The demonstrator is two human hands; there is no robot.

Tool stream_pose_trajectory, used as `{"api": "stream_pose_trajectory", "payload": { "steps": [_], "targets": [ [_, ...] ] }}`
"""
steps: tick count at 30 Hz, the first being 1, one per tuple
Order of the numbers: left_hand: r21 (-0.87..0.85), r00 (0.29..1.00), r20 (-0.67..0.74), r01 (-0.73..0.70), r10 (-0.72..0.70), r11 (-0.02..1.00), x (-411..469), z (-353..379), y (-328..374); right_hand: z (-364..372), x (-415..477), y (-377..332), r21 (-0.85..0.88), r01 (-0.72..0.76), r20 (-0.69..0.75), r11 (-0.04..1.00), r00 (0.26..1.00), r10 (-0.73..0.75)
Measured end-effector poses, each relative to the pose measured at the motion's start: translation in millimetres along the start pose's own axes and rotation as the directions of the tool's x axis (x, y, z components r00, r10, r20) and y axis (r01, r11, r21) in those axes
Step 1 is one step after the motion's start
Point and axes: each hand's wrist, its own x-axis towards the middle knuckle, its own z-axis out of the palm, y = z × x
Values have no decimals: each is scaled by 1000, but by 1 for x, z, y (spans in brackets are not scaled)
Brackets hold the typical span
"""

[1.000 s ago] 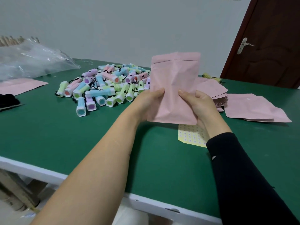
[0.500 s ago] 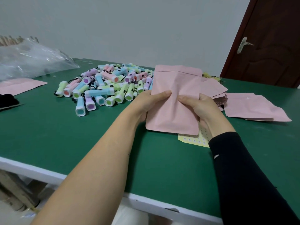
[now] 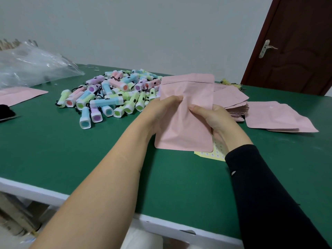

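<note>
A flat pink pouch (image 3: 186,126) leans over the green table (image 3: 89,151), its bottom edge on or near the surface. My left hand (image 3: 161,112) pinches its left side and my right hand (image 3: 213,117) pinches its right side, thumbs on the front. The paper creases between my thumbs. A heap of small pastel flashlights (image 3: 109,97) lies to the left behind the pouch. A stack of more pink pouches (image 3: 231,103) sits just behind my right hand.
A yellow sticker sheet (image 3: 213,153) lies partly under the pouch. Loose pink pouches (image 3: 274,115) lie at the right, another pink pouch (image 3: 19,95) and a clear plastic bag (image 3: 30,65) at the far left. A black item (image 3: 5,112) sits at the left edge. A brown door (image 3: 296,44) stands behind.
Both hands have lowered the pouch from upright in the air down toward the table and tipped it back. My grip has stayed on its two sides.
</note>
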Motion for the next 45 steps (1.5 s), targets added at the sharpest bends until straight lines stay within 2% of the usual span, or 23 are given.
{"api": "stream_pose_trajectory", "payload": {
  "steps": [4, 7, 12, 18, 22, 27, 35, 42, 45],
  "targets": [
    [-48, 999, 7, 51, -50, 998, 0, 5, 1, 4, -1, -1, 39, -9, -19, 999, 1000, 9],
    [-55, 998, -14, 65, -66, 996, 1, 7, -1, 6, -2, -2, 5, -19, -25, 1000, 999, 19],
    [-16, 998, -24, 59, -59, 998, 3, 9, -2, 9, -5, -4, -75, -38, -62, 996, 998, 33],
    [27, 992, 39, 121, -122, 992, -1, 10, 1, 9, -8, -7, -84, -58, -102, 995, 994, 50],
    [56, 997, -14, 74, -73, 996, -2, 10, 3, 12, -7, -9, -86, -87, -112, 993, 991, 77],
    [109, 985, -151, -67, 83, 992, 5, 13, 5, 17, -8, -14, 6, -86, -145, 996, 986, 86],
    [238, 978, -140, -119, 155, 964, -2, 18, 5, 13, -5, -16, 40, -115, -190, 993, 974, 120],
    [165, 980, -107, -149, 168, 975, -7, 17, 5, 12, -2, -15, -152, -81, -227, 985, 973, 45],
    [135, 982, -115, -137, 153, 981, -6, 14, 4, 17, -3, -14, -191, -45, -182, 981, 983, 10]
  ]
}}
